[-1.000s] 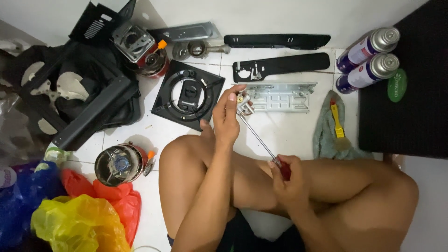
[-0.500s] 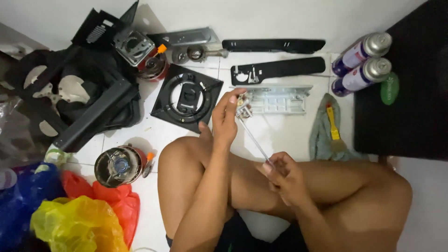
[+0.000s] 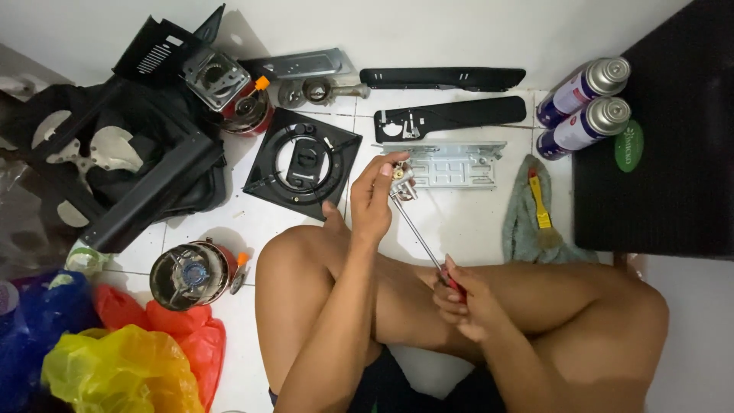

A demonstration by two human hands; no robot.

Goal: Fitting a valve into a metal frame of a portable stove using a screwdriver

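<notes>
Down on the white tiled floor point(image 3: 466, 222), a person sits cross-legged with parts spread all around: 2 purple-and-white gas canisters point(image 3: 585, 99) lying side by side at the upper right, each with a silver cap, and just beside them a round green label point(image 3: 628, 145) on a black mat point(image 3: 665, 153). 2 long black panels point(image 3: 443, 78) lie one above the other along the wall, with 1 silver bracket plate point(image 3: 451, 163) below them and 1 square black burner plate point(image 3: 304, 163) to its left. 1 grey rag point(image 3: 535, 222) carries a yellow-handled brush point(image 3: 540, 203). Lower left sit 1 round burner unit point(image 3: 187, 274) and yellow, red and blue plastic bags point(image 3: 115, 359). The left hand point(image 3: 375, 200) pinches a small metal valve part point(image 3: 401, 180) in its fingertips, raised over the bracket plate. The right hand point(image 3: 462, 298) is curled tight around the red handle of 1 screwdriver point(image 3: 419, 233), whose shaft runs up to meet the part.
</notes>
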